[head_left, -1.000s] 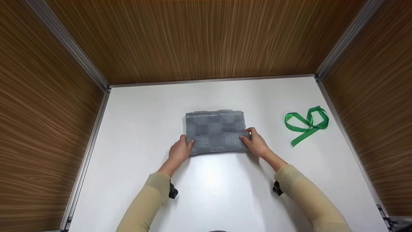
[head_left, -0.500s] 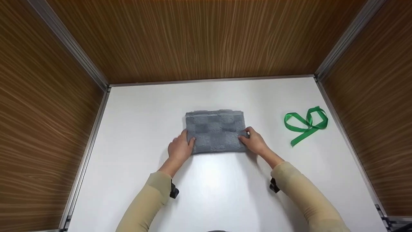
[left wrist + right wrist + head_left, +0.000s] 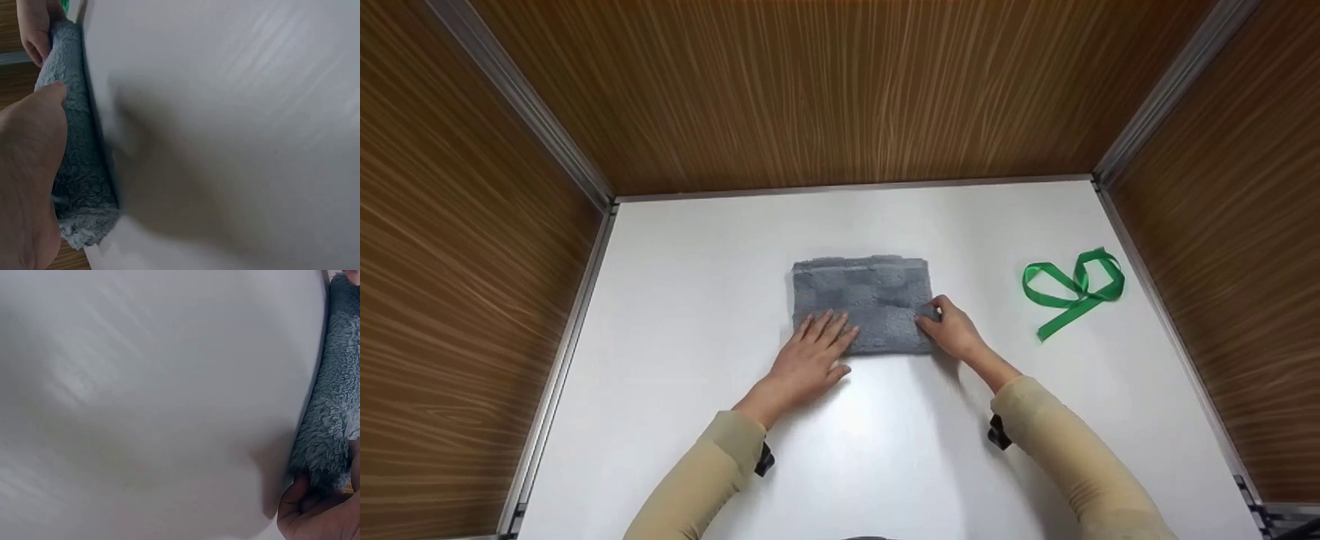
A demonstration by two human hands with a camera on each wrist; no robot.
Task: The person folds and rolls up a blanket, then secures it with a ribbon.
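Sleeves: beige, long, nearest the camera, one on each forearm, reaching forward over the white tabletop (image 3: 697, 255).
Left hand (image 3: 808, 358): fingers straight and spread, laid flat on the near left part of the folded grey terry towel (image 3: 861, 304); palm resting at the towel's near edge, thumb out on the tabletop.
Left wrist view: heel of the left hand (image 3: 28, 185) lying on the towel (image 3: 79, 169), pile fluffy at the near corner.
Right hand (image 3: 952, 330): fingers curled, pinching the towel's right edge near its near corner.
Right wrist view: thumb side of the right hand (image 3: 315, 517) closed against the towel's end (image 3: 332, 433).
Towel place: middle of the tabletop, folded to a compact rectangle, chequered weave showing on the far half.
Green satin ribbon (image 3: 1072, 289): loosely looped, well apart to the right, near the right wall.
Wood-grain panels (image 3: 840, 90): beyond and at both sides, enclosing the tabletop.
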